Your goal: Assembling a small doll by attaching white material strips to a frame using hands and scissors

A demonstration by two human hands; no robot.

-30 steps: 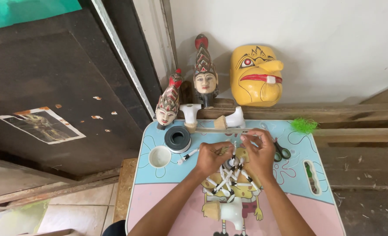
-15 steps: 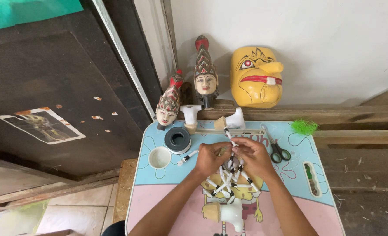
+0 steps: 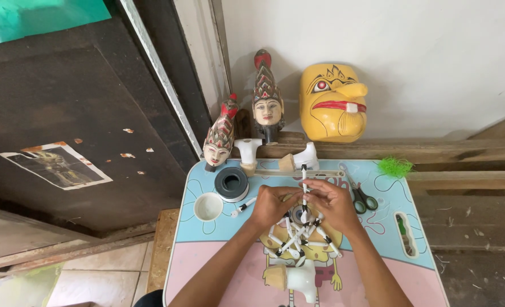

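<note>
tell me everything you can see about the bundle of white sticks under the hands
The bundle of white sticks lies on the small pastel table, fanned out in a crisscross pile. Each stick looks thin and white with dark bands or tips; the material is hard to tell. One stick stands nearly upright above the pile, pinched between the left hand and the right hand. Both hands rest over the top of the pile, hiding its upper part. A white and tan carved piece lies just below it.

Left hand (image 3: 270, 203) and right hand (image 3: 331, 202) pinch white stick (image 3: 304, 181) upright over pile of black-tipped white sticks (image 3: 298, 239) on worktop (image 3: 207, 250). Scissors (image 3: 360, 193) just right; tape roll (image 3: 231, 183), white cup (image 3: 209, 206) left.
</note>
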